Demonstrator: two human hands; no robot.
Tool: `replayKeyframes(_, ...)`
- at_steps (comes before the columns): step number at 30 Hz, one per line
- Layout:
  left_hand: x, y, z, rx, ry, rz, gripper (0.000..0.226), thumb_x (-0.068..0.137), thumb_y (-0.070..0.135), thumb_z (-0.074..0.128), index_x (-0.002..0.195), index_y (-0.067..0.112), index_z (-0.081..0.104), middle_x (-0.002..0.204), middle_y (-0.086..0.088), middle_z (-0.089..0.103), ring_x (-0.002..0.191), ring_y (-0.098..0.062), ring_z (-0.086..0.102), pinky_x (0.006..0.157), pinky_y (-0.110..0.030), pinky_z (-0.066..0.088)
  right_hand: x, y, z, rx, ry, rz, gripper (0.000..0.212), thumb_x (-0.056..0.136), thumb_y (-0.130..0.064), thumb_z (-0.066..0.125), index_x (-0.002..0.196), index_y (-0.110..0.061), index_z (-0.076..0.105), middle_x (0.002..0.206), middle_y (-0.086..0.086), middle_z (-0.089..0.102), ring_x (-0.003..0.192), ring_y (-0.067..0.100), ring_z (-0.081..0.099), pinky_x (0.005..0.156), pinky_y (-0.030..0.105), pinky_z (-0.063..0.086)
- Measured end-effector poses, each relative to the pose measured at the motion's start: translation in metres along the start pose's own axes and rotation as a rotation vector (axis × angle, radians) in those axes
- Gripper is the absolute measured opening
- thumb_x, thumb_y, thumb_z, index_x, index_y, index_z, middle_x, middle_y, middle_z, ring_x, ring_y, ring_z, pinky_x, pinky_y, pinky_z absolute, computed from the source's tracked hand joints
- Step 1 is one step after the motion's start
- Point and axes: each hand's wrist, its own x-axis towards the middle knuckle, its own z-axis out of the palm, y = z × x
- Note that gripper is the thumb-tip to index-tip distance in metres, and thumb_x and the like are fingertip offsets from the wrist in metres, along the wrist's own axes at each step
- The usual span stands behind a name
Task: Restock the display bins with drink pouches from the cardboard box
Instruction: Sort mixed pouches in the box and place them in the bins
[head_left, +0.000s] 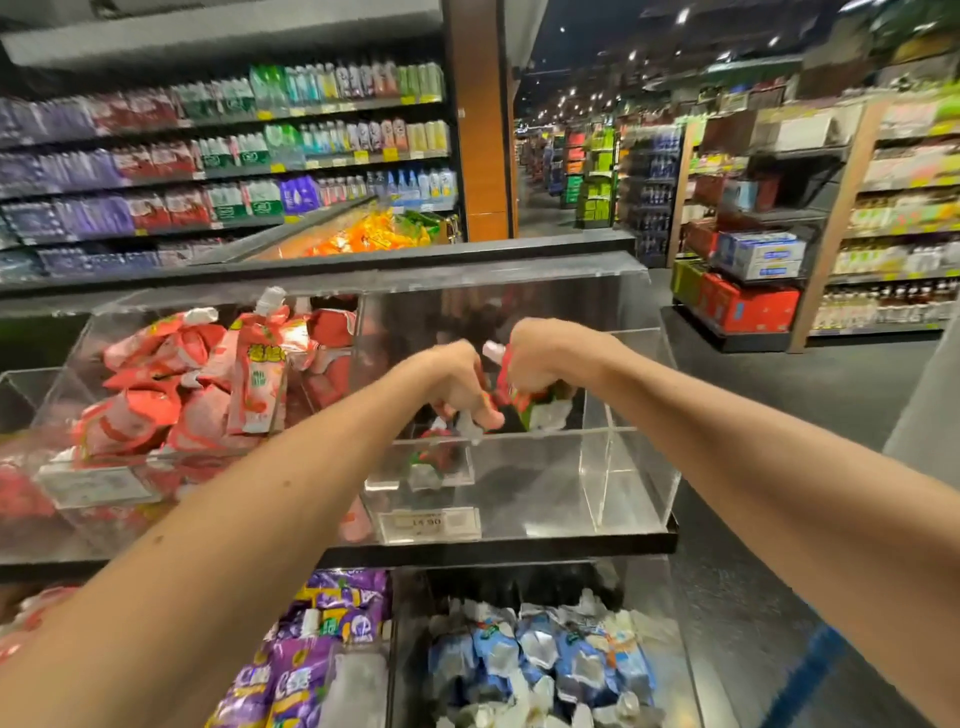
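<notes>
The person is reaching both arms over the clear acrylic display bin (631, 467) at the right end of the upper black shelf (519, 546). The right hand (537, 358) is clenching its fingers round the neck of a red-and-green drink pouch with a white screw cap (519, 397), which is hanging just above the bin's opening. The left hand (460, 382) is curling its fingers downward round another red pouch with a white spout (470, 427), which is only partly showing beneath the palm. This bin is looking nearly bare: one or two similar pouches (431, 462) are lying on its floor, behind the white price label (431, 522). The neighbouring acrylic bin (31, 395) is holding a heap of red-and-white pouches (171, 400). The lower bins are carrying purple pouches (311, 649) and blue-and-silver pouches (540, 660). The cardboard box is not showing here.

The person is most likely dropping these two pouches into the right bin. Doing that well probably means lowering both hands past the rim before loosening the fingers, so the pouches are settling rather than bouncing. It also means laying them toward the back first and keeping them off the upright acrylic divider (605, 467).
</notes>
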Motion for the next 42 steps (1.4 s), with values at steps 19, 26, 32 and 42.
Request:
replayKeyframes(19, 0.031, -0.028, 0.015, 0.137, -0.138, 0.126, 0.091, 0.062, 0.056, 0.087, 0.136, 0.020, 0.047, 0.120, 0.001, 0.057, 0.094, -0.019, 0.066, 0.085, -0.036, 0.057, 0.083, 0.018, 0.038, 0.222, -0.293, 0.258, 0.021, 0.104, -0.011, 0.050, 0.100, 0.007, 0.061, 0.104, 0.022, 0.067, 0.102, 0.034, 0.069, 0.082, 0.035, 0.059)
replayKeyframes(26, 0.029, -0.019, 0.032, 0.171, -0.130, 0.275, 0.050, 0.079, 0.034, 0.082, 0.122, 0.021, 0.060, 0.098, 0.004, 0.064, 0.086, -0.017, 0.063, 0.081, -0.034, 0.056, 0.100, 0.021, 0.053, 0.231, -0.373, 0.268, 0.022, 0.098, 0.001, 0.055, 0.117, 0.003, 0.065, 0.116, 0.020, 0.066, 0.097, 0.033, 0.071, 0.076, 0.035, 0.061)
replayKeyframes(32, 0.038, -0.018, 0.039, 0.276, -0.152, 0.229, 0.050, 0.083, 0.032, 0.079, 0.123, 0.019, 0.053, 0.102, 0.000, 0.062, 0.085, -0.018, 0.060, 0.081, -0.034, 0.053, 0.109, 0.022, 0.063, 0.266, -0.471, 0.239, 0.026, 0.097, -0.003, 0.059, 0.122, -0.010, 0.062, 0.124, 0.017, 0.061, 0.112, 0.040, 0.063, 0.099, 0.048, 0.053)
replayKeyframes(42, 0.033, -0.027, 0.035, 0.479, -0.168, 0.240, 0.078, 0.076, 0.023, 0.085, 0.142, 0.024, 0.044, 0.124, -0.003, 0.057, 0.101, -0.023, 0.056, 0.084, -0.035, 0.050, 0.113, 0.026, 0.071, 0.037, -0.435, 0.070, 0.044, 0.091, -0.008, 0.070, 0.131, -0.018, 0.055, 0.125, 0.012, 0.060, 0.111, 0.032, 0.062, 0.100, 0.044, 0.053)
